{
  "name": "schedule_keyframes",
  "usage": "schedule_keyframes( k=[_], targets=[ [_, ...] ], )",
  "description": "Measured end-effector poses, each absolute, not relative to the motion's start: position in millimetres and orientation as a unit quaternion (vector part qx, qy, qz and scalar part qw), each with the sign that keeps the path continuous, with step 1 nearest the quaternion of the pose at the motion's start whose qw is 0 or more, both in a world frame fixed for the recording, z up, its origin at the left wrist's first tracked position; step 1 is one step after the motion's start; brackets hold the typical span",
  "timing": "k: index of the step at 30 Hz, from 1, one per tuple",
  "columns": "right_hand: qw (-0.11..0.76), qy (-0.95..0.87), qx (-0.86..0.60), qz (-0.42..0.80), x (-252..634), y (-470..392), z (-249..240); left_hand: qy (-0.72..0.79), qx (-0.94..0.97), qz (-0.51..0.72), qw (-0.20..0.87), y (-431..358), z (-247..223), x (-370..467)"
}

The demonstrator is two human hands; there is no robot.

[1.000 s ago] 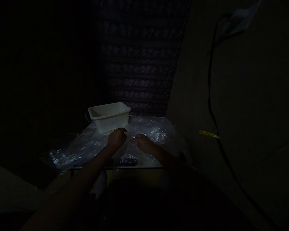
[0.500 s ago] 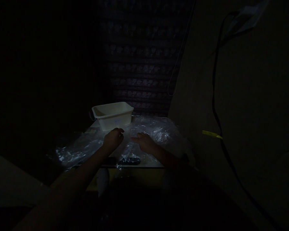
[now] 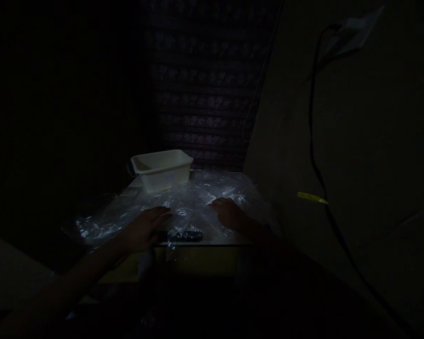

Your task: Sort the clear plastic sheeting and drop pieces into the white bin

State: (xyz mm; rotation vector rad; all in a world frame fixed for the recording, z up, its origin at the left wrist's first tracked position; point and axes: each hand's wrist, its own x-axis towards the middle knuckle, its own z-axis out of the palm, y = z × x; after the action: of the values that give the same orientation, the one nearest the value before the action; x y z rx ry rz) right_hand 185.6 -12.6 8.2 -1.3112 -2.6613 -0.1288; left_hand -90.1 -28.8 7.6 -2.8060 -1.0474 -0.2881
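Observation:
The scene is very dark. Thin clear plastic film (image 3: 233,190) lies crumpled over the table, catching light in places. My left hand (image 3: 144,228) is over the film at the front left, its fingers stretched forward and slightly apart. On the other side, my right hand (image 3: 230,214) rests at the film with fingers extended and a little bent; nothing clear shows in its grasp. Between the hands, near the front edge, lies a long dark object (image 3: 185,236), partly under the film; its kind cannot be made out.
A cream plastic tub (image 3: 164,179) stands at the back left of the table (image 3: 212,239). Behind hangs a dark patterned curtain (image 3: 205,101). Along the wall at right runs a black cable (image 3: 313,141) with a yellow tag (image 3: 311,197).
My left hand has moved left and nearer, its curled fingers now stretched out. My right hand has shifted right, away from the left. The film between them has changed shape.

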Motion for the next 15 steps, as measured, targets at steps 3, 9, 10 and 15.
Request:
schedule_keyframes(
  k=[3, 9, 10, 15],
  targets=[
    [0.092, -0.902, -0.421, -0.03, 193, -25, 5, -0.333, -0.937, -0.079, 0.075, -35, 5, -95],
    [0.102, -0.924, -0.369, -0.003, 195, -46, 3, -0.319, -0.944, -0.059, 0.057, -48, 10, -80],
    [0.101, -0.925, -0.366, -0.002, 194, -47, 3, -0.313, -0.947, -0.053, 0.053, -50, 9, -77],
    [0.09, -0.927, -0.363, 0.009, 195, -45, 0, -0.287, -0.955, -0.063, 0.043, -52, -5, -68]
  ],
)
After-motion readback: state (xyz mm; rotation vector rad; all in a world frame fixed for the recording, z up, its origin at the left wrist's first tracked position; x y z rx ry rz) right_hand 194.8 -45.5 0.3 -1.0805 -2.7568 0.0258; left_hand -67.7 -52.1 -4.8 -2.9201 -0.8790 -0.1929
